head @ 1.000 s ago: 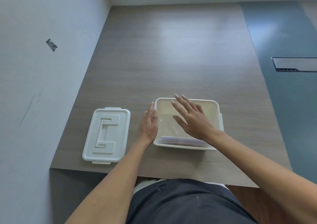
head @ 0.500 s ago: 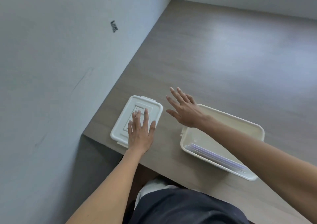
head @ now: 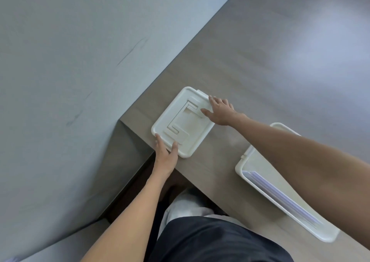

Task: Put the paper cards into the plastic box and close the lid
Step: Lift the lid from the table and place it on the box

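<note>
The white plastic lid [head: 181, 125] lies flat on the wooden table, close to its left corner. My left hand [head: 166, 156] holds the lid's near edge, thumb on top. My right hand [head: 221, 111] grips the lid's far right edge, thumb resting on the raised pattern. The cream plastic box [head: 239, 168] stands uncovered to the right, near the table's front edge. A stack of paper cards [head: 280, 198] lies inside it along the near wall. My right forearm crosses over the box and hides much of it.
A grey wall [head: 80, 61] runs along the table's left side, just beyond the lid. The wooden tabletop [head: 270, 57] stretches away behind the lid and box. My dark-clothed lap [head: 210, 241] is below the table's front edge.
My view has swung left and down. My left hand slid from the lid's top to its near edge. My right hand left the box and reached the lid's far edge.
</note>
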